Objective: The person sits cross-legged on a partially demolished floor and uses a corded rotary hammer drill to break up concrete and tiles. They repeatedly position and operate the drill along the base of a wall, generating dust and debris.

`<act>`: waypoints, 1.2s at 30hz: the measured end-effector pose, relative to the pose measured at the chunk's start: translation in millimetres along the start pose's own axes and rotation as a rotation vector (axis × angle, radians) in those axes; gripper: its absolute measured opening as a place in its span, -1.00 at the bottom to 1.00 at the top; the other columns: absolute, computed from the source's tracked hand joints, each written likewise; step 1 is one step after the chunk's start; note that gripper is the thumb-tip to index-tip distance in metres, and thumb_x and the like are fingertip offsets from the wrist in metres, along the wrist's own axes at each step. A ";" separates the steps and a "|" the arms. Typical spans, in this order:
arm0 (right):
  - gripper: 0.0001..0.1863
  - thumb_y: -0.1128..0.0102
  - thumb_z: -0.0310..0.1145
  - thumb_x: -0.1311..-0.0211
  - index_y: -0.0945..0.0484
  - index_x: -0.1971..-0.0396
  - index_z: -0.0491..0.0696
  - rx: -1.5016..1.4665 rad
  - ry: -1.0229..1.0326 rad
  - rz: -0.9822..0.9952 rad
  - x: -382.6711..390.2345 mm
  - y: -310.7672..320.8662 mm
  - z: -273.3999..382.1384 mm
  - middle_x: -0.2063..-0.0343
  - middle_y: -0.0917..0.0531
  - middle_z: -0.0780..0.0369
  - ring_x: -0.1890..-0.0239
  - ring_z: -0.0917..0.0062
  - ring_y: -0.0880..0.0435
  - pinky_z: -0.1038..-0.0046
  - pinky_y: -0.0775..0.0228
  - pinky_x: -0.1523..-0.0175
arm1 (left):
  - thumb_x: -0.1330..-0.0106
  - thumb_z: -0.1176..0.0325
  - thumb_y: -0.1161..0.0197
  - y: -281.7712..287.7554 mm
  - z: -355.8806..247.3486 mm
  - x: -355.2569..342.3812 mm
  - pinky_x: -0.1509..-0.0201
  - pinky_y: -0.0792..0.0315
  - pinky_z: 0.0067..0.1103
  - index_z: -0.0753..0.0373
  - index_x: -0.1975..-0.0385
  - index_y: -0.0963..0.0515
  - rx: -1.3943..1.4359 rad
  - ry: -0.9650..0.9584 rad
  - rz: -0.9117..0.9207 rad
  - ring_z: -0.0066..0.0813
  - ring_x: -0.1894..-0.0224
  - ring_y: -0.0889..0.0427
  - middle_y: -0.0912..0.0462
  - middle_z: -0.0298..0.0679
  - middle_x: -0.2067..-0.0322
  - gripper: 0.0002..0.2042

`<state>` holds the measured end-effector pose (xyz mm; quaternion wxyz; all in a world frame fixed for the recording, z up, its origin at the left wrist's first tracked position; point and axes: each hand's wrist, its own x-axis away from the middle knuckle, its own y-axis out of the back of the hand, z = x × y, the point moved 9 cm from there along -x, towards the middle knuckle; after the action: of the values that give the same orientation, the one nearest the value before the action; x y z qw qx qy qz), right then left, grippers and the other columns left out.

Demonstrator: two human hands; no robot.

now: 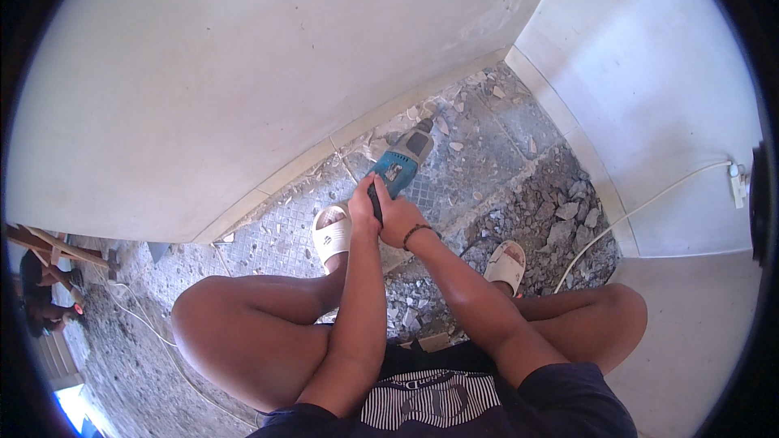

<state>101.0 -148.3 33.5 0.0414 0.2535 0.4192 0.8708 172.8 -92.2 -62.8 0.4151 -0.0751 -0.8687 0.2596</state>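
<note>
Both of my hands are closed around the dark handle of a teal and grey power drill (401,161), my left hand (362,204) on the left and my right hand (398,219), with a dark bracelet at the wrist, beside it. The drill points forward and down at broken tiles and chips (456,113) near the foot of the wall ahead; I cannot tell whether its tip touches them. My sandaled feet (331,235) rest on the damaged floor on either side of my hands.
White walls (243,73) meet in a corner ahead right. Loose rubble (560,231) lies along the right wall. A white cord (649,204) runs to a socket fitting (738,186). At the far left another person (36,296) is near wooden pieces (73,250) and cords.
</note>
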 end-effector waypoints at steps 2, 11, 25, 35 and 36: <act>0.09 -0.27 -0.24 -0.23 0.27 -0.60 -0.01 0.001 -0.003 0.009 -0.4 -1.3 -0.7 0.09 -0.62 -0.36 0.05 -0.20 -0.70 0.00 -0.55 -0.12 | -0.30 0.22 -0.43 0.5 2.5 1.4 0.25 -0.59 -0.42 0.38 0.09 -0.68 0.005 0.024 -0.009 -0.37 0.36 -0.68 -0.70 -0.20 0.29 -0.66; 0.13 -0.29 -0.25 -0.21 0.32 -0.61 0.02 -0.026 -0.015 0.004 -2.2 -0.9 -1.1 0.06 -0.62 -0.34 0.01 -0.21 -0.68 -0.01 -0.53 -0.14 | -0.28 0.23 -0.45 0.3 -3.8 2.4 0.32 -0.58 -0.42 0.37 0.21 -0.67 -0.028 0.004 -0.054 -0.39 0.42 -0.67 -0.69 -0.22 0.36 -0.70; 0.12 -0.31 -0.25 -0.21 0.29 -0.61 0.04 0.020 -0.042 0.042 0.3 -12.5 -2.9 0.01 -0.58 -0.34 -0.02 -0.20 -0.67 0.03 -0.53 -0.16 | -0.33 0.22 -0.39 13.6 13.2 -7.8 0.16 -0.62 -0.38 0.30 0.05 -0.66 0.055 0.044 0.039 -0.32 0.27 -0.71 -0.71 -0.18 0.22 -0.68; 0.09 -0.26 -0.20 -0.23 0.27 -0.61 0.04 -0.004 -0.008 -0.009 -4.4 -17.3 -2.5 0.02 -0.59 -0.35 0.00 -0.22 -0.67 -0.02 -0.52 -0.15 | -0.33 0.21 -0.40 13.3 9.2 -4.9 0.15 -0.60 -0.40 0.30 0.07 -0.66 0.064 0.038 0.040 -0.35 0.27 -0.70 -0.70 -0.21 0.24 -0.69; 0.09 -0.26 -0.19 -0.23 0.28 -0.61 0.04 -0.015 -0.009 -0.011 -4.6 -16.4 -2.8 0.02 -0.59 -0.35 0.01 -0.23 -0.67 -0.03 -0.52 -0.15 | -0.32 0.22 -0.41 13.3 8.6 -4.5 0.18 -0.60 -0.41 0.31 0.10 -0.66 0.055 0.034 0.032 -0.36 0.29 -0.69 -0.70 -0.21 0.26 -0.69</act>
<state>101.3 -141.0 17.9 0.0500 0.2548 0.4137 0.8726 168.0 -85.7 -77.2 0.4274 -0.0821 -0.8528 0.2887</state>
